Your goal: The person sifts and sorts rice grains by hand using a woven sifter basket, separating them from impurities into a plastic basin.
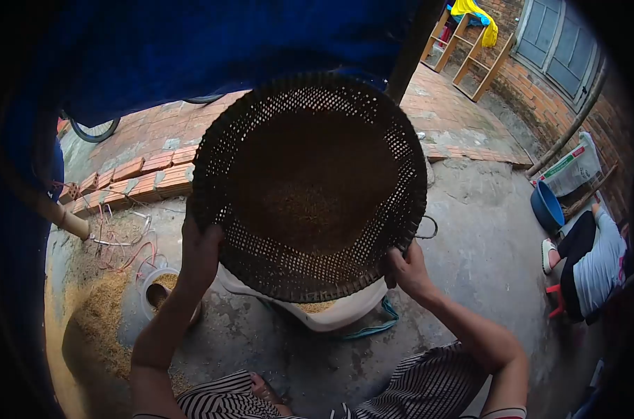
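A round woven sieve point(310, 269) with a dark rim is held up in front of me. Grain point(306, 202) shows dimly on its mesh, mostly in shadow. My left hand point(202, 246) is closed on the rim at the lower left. At the lower right, my right hand point(409, 269) grips the rim with the thumb on top. Below the sieve stands a wide white tub point(338, 315) with yellowish grain in it, partly hidden by the sieve. A wire loop point(428, 227) sticks out beside the rim on the right.
A bucket point(149, 290) with grain and a scoop stands at left, beside a grain heap point(104, 307). Red bricks point(173, 180) edge the floor ahead. A seated person point(596, 262) is at right near a blue basin point(546, 208). Blue tarp point(212, 49) hangs overhead.
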